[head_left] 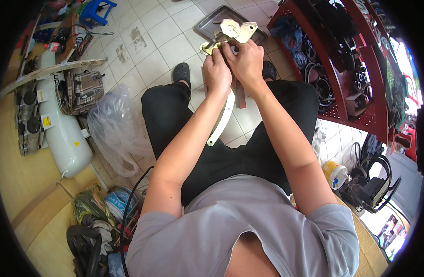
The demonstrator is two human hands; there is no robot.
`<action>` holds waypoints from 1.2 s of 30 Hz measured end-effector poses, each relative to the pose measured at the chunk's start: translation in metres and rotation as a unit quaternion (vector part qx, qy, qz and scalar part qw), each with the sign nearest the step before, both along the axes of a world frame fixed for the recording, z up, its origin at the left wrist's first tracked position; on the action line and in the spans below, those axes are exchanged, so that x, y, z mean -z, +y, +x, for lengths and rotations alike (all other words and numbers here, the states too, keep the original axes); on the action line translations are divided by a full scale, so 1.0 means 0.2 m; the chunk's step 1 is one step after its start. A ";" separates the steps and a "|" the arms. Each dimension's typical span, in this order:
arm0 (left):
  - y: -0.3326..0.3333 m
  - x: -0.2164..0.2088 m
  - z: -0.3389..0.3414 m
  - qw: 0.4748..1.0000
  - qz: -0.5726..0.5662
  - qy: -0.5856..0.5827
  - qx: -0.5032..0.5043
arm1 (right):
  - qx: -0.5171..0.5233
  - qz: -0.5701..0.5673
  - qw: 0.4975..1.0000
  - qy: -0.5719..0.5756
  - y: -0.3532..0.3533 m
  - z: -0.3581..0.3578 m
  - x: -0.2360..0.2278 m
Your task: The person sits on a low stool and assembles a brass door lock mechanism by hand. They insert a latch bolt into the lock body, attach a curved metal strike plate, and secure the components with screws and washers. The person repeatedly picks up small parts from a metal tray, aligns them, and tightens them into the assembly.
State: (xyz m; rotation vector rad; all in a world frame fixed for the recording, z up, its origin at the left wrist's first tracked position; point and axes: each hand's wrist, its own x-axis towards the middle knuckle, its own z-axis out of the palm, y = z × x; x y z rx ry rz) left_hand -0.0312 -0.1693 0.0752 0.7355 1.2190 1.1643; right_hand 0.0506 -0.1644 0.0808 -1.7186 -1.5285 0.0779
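Note:
Out in front of my knees, both hands are closed on a cream metal bracket [247, 33] with a hole near one corner and a rounded, scalloped plate on top. My left hand [216, 75] pinches its near left side, where a yellowish piece [207, 48] sticks out. My right hand [247, 62] grips the right side, its fingers partly hidden behind the bracket. A curved, flat white bar [224, 116] with small holes runs from beneath my left wrist back toward my lap. Whether it joins the bracket is hidden by my hands.
A dark metal tray [207, 24] lies on the tiled floor beyond the bracket. Red shelving [334, 87] with coiled parts stands at right. To the left are a plastic bag [117, 124], a white cylinder tank [64, 134], a plaid bag [82, 92] and a blue stool [95, 13].

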 end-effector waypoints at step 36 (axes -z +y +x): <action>0.00 0.04 0.02 0.961 0.266 0.066 0.037 | 0.006 -0.102 0.907 0.408 -0.04 0.00 -0.24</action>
